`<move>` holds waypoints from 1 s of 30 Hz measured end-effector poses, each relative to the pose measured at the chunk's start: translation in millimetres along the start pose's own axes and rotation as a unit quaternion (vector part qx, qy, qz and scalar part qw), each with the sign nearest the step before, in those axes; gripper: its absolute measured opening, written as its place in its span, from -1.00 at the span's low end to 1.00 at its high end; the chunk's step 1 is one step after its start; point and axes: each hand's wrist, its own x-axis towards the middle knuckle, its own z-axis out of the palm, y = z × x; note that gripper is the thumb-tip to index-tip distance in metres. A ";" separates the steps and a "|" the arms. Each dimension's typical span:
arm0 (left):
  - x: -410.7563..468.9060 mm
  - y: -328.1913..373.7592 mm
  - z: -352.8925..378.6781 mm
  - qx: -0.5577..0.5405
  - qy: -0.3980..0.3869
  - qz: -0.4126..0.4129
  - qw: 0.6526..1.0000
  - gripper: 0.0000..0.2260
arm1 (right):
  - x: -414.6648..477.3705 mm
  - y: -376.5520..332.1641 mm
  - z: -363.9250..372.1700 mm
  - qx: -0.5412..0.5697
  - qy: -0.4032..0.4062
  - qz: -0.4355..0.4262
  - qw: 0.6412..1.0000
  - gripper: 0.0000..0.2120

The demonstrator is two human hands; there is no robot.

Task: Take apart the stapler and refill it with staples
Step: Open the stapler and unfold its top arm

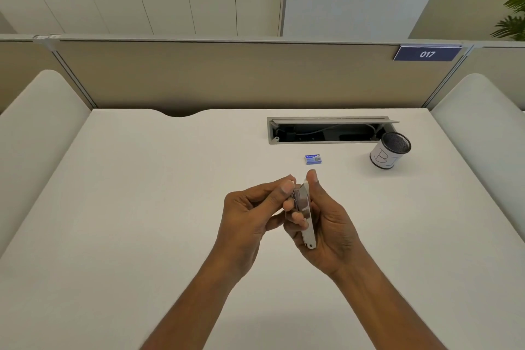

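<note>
Both hands gripping stapler, fingers curled

The left hand and right hand hold the stapler between them over the desk's middle. The staple box lies just behind them. The pen cup stands near the far right corner, beside the cable hatch.

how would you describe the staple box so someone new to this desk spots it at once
On the white desk, find the open cable hatch near the far edge. Just on its near side, left of the black mesh cup, lies the staple box: small, flat and the only blue thing on the desktop.
</note>
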 end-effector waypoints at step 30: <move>0.2 2.8 -7.0 -0.014 0.000 0.003 1.000 -0.64 | -3.0 -2.9 -1.0 0.063 -0.067 0.061 0.994 -0.48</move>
